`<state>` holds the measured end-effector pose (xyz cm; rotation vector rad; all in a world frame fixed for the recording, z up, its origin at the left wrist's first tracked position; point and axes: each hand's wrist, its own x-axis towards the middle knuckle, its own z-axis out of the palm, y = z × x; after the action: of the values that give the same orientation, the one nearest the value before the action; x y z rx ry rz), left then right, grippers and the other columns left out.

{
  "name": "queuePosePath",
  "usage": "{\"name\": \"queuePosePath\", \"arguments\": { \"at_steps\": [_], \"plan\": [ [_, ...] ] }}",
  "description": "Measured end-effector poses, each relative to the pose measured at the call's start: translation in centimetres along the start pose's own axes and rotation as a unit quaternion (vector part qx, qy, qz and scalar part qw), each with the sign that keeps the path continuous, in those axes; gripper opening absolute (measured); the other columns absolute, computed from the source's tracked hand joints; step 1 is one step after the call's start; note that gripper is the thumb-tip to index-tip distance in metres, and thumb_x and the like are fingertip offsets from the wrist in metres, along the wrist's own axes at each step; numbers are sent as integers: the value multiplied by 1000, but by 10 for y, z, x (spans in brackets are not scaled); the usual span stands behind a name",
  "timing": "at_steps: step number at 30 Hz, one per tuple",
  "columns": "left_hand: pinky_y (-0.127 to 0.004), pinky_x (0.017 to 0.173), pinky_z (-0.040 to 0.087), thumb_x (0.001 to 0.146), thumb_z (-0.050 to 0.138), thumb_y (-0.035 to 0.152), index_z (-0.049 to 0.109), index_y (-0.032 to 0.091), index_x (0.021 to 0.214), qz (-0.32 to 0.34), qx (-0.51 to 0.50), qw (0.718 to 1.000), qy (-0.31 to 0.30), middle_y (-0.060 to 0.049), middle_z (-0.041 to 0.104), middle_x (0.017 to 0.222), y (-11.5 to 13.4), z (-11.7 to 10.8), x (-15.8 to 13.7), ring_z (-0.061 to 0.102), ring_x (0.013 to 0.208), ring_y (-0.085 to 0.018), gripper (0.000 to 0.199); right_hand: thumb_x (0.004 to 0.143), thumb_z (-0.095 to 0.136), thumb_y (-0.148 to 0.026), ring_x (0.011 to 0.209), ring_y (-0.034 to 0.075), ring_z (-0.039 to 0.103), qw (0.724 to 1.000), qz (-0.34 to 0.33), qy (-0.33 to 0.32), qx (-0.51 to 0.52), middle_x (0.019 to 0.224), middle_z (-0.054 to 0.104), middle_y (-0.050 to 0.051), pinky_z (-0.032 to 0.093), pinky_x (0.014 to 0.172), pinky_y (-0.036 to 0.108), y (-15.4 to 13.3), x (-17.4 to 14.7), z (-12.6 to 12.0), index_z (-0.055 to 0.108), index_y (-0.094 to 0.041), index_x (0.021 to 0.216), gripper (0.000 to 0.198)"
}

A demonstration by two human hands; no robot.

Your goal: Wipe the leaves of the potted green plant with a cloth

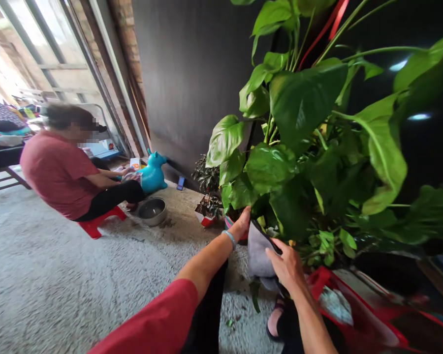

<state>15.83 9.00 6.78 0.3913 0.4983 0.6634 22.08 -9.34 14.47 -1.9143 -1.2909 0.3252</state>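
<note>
A grey fabric bag (260, 253) with a dark rim hangs below the broad green leaves of a large potted plant (299, 113). My left hand (240, 225) grips the bag's far left rim, its fingertips partly hidden among the leaves. On the near side, my right hand (287, 263) pinches the same rim, thumb outside the fabric. Between both hands the bag's mouth stands open, with green leaves at it; how much lies inside is hidden.
A small potted shrub (208, 206), a metal basin (152, 211) and a blue toy animal (154, 172) stand to the left. A person (64, 172) sits on a red stool (99, 223). A red bag (354, 305) lies at right. Leaf scraps (229, 323) dot the floor.
</note>
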Motion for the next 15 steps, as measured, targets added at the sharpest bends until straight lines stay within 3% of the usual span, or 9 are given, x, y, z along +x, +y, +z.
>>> {"name": "queuePosePath", "arguments": {
  "at_steps": [4, 7, 9, 12, 15],
  "plan": [
    [-50, 106, 51, 93, 55, 56, 71, 14, 123, -39, -55, 998, -6, -15, 78, 107, 5, -4, -9, 72, 108, -35, 55, 78, 52, -56, 97, 33, 72, 996, -41, 80, 11, 102, 79, 15, 55, 89, 43, -14, 10, -24, 79, -19, 113, 57],
    [-50, 109, 49, 96, 52, 53, 69, 14, 127, -27, -49, 998, 10, -14, 79, 108, 7, 2, -12, 72, 111, -32, 52, 82, 47, -48, 113, 35, 68, 990, -29, 135, -24, 123, 73, 22, 51, 98, 46, -28, 41, -22, 72, -12, 126, 62],
    [-50, 109, 50, 97, 50, 51, 69, 14, 126, -26, -38, 999, 28, -13, 79, 106, 7, 5, -14, 73, 110, -31, 51, 78, 47, -40, 106, 36, 70, 994, 11, 101, -49, 116, 74, 24, 53, 92, 48, -26, 46, -5, 74, -10, 119, 57],
    [-48, 106, 52, 96, 53, 46, 69, 13, 123, -42, -23, 997, 53, -15, 79, 102, 8, 0, -18, 74, 104, -31, 45, 68, 53, -35, 82, 34, 72, 998, 30, 19, -44, 88, 78, 18, 56, 77, 44, -9, 16, 16, 79, -17, 93, 41],
    [-49, 103, 54, 97, 53, 40, 70, 12, 120, -57, -20, 997, 53, -15, 78, 99, 10, -11, -22, 75, 101, -32, 40, 71, 53, -43, 85, 32, 74, 1000, 17, -7, -19, 89, 79, 14, 57, 78, 40, 4, -17, 7, 80, -20, 96, 43]
  ]
}}
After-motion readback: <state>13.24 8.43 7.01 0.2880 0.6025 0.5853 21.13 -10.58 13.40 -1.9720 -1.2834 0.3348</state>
